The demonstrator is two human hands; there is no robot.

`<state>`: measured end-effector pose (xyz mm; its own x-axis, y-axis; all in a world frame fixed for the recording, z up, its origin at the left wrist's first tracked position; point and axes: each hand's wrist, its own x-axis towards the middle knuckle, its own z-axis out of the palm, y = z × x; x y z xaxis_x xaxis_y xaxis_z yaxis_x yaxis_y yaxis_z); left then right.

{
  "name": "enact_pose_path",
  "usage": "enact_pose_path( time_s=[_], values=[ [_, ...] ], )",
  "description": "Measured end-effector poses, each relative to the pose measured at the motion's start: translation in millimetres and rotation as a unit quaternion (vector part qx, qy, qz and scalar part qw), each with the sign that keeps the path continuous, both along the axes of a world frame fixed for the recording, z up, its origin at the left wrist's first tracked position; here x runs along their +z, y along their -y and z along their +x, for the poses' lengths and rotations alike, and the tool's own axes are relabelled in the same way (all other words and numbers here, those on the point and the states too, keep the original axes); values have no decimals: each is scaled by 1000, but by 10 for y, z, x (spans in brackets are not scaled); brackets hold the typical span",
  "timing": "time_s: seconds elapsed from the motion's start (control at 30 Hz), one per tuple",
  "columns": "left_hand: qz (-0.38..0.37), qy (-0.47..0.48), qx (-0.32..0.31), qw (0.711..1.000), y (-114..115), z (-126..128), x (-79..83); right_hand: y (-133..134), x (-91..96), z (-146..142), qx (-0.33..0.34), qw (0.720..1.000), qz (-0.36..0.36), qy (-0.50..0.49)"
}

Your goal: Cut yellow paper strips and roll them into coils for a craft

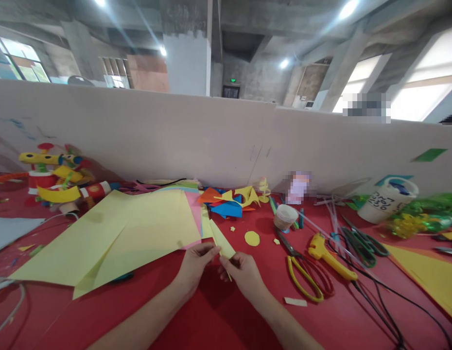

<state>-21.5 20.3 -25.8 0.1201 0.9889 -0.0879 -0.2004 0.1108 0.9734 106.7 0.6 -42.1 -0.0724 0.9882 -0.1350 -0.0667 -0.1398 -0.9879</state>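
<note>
While our left hand [195, 262] and right hand [244, 272] both pinch the yellow strip [222, 241] just above the red table [211, 316], beside the big sheets [138, 228], we judge that uneven pull from the 2 grips could tear it or set a crooked crease.

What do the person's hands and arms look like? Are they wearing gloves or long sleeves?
No gloves and no sleeves show. The left hand and right hand are bare. The left forearm and right forearm are bare too, right to the picture's bottom edge. I see no ring, watch, bracelet or marking on them.
</note>
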Motion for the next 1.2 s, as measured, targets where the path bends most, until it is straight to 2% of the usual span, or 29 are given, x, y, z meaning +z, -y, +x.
enact_pose_path(
  time_s=[0.3,0.57,0.8,0.97,1.2],
  values=[
    [-7,21,-42,999,1,-9,-35,-7,81,44,27,999,-8,-34],
    [-2,22,-26,999,2,-14,-13,-9,32,22,26,998,-9,-48],
    [5,-3,-17,1000,9,-5,41,0,1,4,10,1000,2,-4],
    [-3,31,-22,999,36,35,77,20,53,-14,30,999,-6,-14],
    [-14,73,-58,996,32,22,-11,16,110,12,43,997,-21,-63]
  ],
)
